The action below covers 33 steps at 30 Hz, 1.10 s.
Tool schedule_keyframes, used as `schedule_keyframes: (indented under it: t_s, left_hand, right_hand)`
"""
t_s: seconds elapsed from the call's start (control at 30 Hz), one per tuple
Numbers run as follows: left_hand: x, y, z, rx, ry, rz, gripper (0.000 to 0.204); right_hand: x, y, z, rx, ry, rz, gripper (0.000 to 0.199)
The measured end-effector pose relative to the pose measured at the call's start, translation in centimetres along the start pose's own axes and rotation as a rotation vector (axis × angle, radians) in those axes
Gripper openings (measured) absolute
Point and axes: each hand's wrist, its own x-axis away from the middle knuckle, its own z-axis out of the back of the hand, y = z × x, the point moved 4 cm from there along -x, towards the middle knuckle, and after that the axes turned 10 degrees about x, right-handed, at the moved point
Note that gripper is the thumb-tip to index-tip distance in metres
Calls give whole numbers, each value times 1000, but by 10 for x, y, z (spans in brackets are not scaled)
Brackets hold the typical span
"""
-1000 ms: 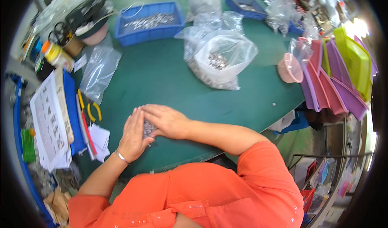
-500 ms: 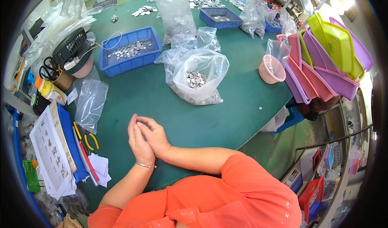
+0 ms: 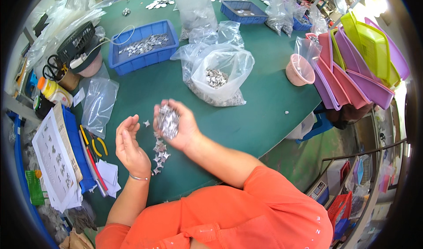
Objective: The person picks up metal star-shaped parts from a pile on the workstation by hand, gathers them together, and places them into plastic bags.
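Observation:
My right hand (image 3: 178, 124) is cupped palm up above the green table (image 3: 264, 112) and holds a heap of small silver metal parts (image 3: 168, 119). My left hand (image 3: 130, 145) is beside it, open, palm turned toward the right hand, with nothing in it. A few more metal parts (image 3: 160, 152) lie on the table between and below the hands. Just beyond the right hand stands an open clear plastic bag (image 3: 220, 74) with more such parts inside.
A blue tray (image 3: 143, 44) of metal parts sits at the back left, empty clear bags (image 3: 98, 103) and yellow-handled pliers (image 3: 94, 143) at the left. A pink bowl (image 3: 299, 70) and stacked pink, purple and green trays (image 3: 361, 68) stand at the right. A second blue tray (image 3: 244, 11) is at the far back.
My hands were pressed together low on the table over the parts. They have since lifted and separated, the right one scooping up a heap while the left opened.

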Motion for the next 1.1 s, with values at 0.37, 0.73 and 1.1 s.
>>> schedule_keyframes:
  t_s: [0.37,0.73,1.1]
  left_hand:
    - [9,3,49,-34,108,124,34]
    - [67,1,42,-1049,-877,69,112]
    - [62,21,69,-995,-519,78,37]
  right_hand:
    - [24,-204,-120,1185,-117,487,15]
    - [42,-84,-85,2372,-582,988,33]
    - [12,25,11,2342,-1110,640,77]
